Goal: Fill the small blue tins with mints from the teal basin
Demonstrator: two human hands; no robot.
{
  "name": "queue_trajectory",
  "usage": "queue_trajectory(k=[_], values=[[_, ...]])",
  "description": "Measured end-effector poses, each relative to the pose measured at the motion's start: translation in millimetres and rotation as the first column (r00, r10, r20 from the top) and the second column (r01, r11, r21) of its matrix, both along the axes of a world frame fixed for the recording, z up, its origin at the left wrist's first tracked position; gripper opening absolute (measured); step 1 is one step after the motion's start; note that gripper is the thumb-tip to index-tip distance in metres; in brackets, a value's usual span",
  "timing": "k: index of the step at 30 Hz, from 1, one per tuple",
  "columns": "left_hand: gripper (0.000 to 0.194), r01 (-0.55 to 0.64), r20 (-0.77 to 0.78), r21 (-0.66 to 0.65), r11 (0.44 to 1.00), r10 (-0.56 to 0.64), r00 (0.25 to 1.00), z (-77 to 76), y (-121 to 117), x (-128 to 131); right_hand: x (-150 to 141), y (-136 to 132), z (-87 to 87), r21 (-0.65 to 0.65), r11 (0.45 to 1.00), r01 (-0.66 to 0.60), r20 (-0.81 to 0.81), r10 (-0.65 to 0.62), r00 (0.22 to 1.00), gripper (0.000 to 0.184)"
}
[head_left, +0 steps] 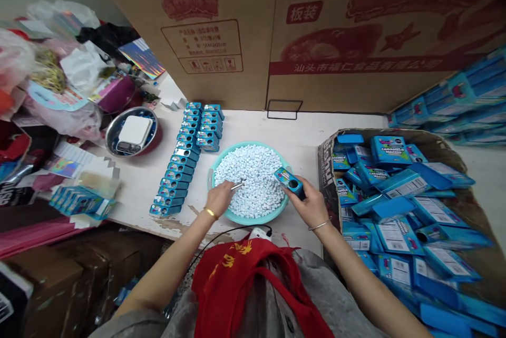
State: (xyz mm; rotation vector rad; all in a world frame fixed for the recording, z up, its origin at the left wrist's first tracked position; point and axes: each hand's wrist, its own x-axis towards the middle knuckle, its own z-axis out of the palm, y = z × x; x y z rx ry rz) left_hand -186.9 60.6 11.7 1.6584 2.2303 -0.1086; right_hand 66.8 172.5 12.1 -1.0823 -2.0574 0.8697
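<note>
A teal basin (pixel 221 210) in front of me is heaped with small pale blue candies (pixel 253 174). Over its left rim, my left hand (pixel 219 199) is closed on a small metal scoop or tongs (pixel 237 186) that pokes into the candies. At the basin's right rim my right hand (pixel 310 205) grips a small blue box (pixel 290 181) with its open end up. Rows of the same blue boxes (pixel 185 161) stand on the white table (pixel 142 180) to the left of the basin.
A cardboard carton (pixel 454 154) at the right is full of flat blue boxes. A metal bowl with a small scale (pixel 133 131) sits at the back left among bags and clutter. Large cardboard cartons (pixel 276 27) wall off the back.
</note>
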Motion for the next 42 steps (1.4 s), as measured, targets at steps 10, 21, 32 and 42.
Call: queue_trajectory(k=[10, 21, 32, 42], values=[[0.025, -0.177, 0.417, 0.248, 0.953, 0.060, 0.907, -25.4, 12.1, 8.2, 5.5, -6.5, -6.0, -0.023, 0.999, 0.034, 0.007, -0.034, 0.999, 0.042], [0.021, 0.318, 0.205, 0.237, 0.918, -0.367, 0.908, 108.2, 16.9, 3.6, -13.1, -12.9, -9.1, 0.177, 0.978, -0.109, 0.177, 0.078, 0.981, 0.040], [0.016, 0.510, -0.248, -0.085, 0.856, -0.514, 0.821, 188.9, 37.1, 59.5, -29.2, -21.4, -7.6, 0.246, 0.954, -0.174, 0.134, 0.144, 0.980, 0.042], [0.014, 0.091, -0.110, -0.125, 0.988, -0.105, 0.988, 37.8, -12.2, -24.1, -0.3, -7.8, -6.1, 0.111, 0.994, -0.007, 0.055, 0.001, 0.998, 0.043]])
